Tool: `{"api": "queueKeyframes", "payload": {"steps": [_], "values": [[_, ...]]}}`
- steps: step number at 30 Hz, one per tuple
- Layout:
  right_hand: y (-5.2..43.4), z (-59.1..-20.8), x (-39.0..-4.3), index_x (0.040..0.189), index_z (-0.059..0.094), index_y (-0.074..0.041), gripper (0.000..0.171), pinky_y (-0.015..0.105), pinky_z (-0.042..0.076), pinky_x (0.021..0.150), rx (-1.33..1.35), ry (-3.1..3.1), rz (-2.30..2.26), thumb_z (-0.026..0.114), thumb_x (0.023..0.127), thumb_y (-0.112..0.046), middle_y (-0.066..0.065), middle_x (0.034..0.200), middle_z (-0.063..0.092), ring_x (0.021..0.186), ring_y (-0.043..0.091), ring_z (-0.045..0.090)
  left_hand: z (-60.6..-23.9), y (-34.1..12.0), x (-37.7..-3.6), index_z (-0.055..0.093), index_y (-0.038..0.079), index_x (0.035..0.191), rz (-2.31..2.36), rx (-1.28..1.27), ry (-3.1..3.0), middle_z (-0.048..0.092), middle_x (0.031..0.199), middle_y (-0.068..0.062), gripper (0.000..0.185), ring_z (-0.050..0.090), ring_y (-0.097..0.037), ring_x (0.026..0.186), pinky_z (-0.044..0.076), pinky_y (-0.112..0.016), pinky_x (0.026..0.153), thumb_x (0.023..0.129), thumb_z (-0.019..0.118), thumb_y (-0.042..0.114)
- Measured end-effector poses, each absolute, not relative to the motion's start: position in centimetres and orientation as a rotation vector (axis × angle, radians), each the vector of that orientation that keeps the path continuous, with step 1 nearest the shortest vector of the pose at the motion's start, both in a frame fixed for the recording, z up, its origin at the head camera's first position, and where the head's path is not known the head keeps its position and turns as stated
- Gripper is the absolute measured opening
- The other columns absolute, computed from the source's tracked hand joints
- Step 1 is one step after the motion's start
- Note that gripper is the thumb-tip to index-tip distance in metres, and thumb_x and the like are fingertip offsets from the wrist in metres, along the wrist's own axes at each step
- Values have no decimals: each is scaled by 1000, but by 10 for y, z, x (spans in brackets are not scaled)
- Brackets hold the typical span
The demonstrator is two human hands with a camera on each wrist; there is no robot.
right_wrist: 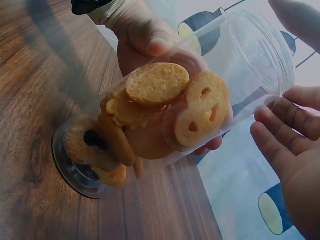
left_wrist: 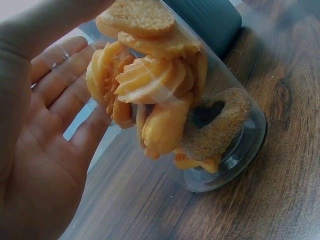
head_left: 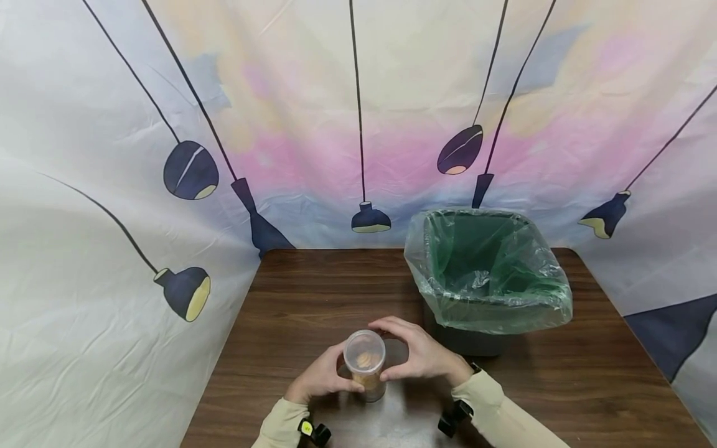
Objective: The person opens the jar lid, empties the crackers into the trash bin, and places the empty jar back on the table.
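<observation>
A clear plastic jar (head_left: 366,335) stands over the near middle of the table, partly filled with cookies (left_wrist: 160,80). Some are swirled or oval; one round cookie (right_wrist: 202,110) has cut-out holes, and a grainy ring-shaped one (right_wrist: 82,145) lies near the jar's base. My left hand (head_left: 322,376) grips the jar's side, thumb in front and fingers behind. My right hand (head_left: 420,351) is at the jar's right with fingers and thumb spread wide. In the right wrist view its fingertips (right_wrist: 265,115) are close to the top rim; whether they touch it I cannot tell.
A dark bin (head_left: 470,342) lined with a green translucent bag (head_left: 498,314) stands behind and right of my right hand. The brown wooden table (head_left: 325,280) ends at a hanging cloth (head_left: 302,155) printed with lamps.
</observation>
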State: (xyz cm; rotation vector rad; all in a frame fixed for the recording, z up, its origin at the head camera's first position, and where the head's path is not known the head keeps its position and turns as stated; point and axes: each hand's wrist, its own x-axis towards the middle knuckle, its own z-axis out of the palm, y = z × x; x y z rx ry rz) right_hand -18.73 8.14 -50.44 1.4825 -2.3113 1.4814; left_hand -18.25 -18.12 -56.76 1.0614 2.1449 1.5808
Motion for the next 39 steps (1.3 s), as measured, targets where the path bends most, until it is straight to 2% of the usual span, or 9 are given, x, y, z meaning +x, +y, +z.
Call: {"api": "queueKeyframes", "payload": {"steps": [3,10,17,21,28,32,35,39], "values": [[81,-501,-184,141,45,-3,83,42,52,93,1470,-2319,1460,87,73,-25,14,132,55,115,26,58,-568,-182,-183,42,18,145,1582,1076,2148,53,142,-3,80,50,-17,129,41,-31,107,77,84,19],[79,-475,-171,134,48,8,77,33,52,93,1472,-2291,1476,87,69,-9,26,125,56,109,37,59,-567,-181,-182,42,20,145,1588,1037,2136,53,142,-2,79,50,-18,129,41,-30,108,77,84,20],[77,-468,-164,132,49,7,74,33,52,92,1440,-2254,1510,86,70,-8,25,122,57,107,36,60,-568,-181,-182,44,20,143,1595,1019,2142,53,141,-3,78,50,-17,129,40,-29,107,77,84,17],[75,-471,-162,132,50,6,72,40,54,89,1412,-2234,1564,85,71,-6,25,122,57,106,37,60,-569,-181,-182,44,18,144,1597,1051,2146,53,141,-5,77,51,-16,128,41,-29,107,77,83,16],[72,-475,-157,131,50,6,71,34,54,89,1360,-2206,1623,85,70,-3,26,121,57,104,38,60,-567,-181,-181,44,18,143,1595,1007,2135,53,141,-4,78,50,-15,128,40,-29,108,76,84,14],[70,-476,-154,132,50,6,71,38,54,89,1324,-2202,1653,84,70,0,27,121,56,106,40,58,-565,-180,-180,43,15,144,1589,1004,2145,54,140,-7,80,50,-15,127,40,-28,107,76,84,10],[69,-479,-152,132,50,5,71,39,54,90,1282,-2211,1663,84,70,-1,26,122,56,108,40,57,-558,-179,-177,43,11,143,1591,1037,2142,54,139,-12,79,51,-16,127,41,-29,107,76,83,7],[67,-482,-150,132,50,5,70,39,54,90,1235,-2211,1670,83,71,-1,26,122,57,108,40,57,-542,-178,-172,45,11,142,1598,1010,2118,54,139,-10,76,51,-14,127,41,-28,106,76,83,9]]}}
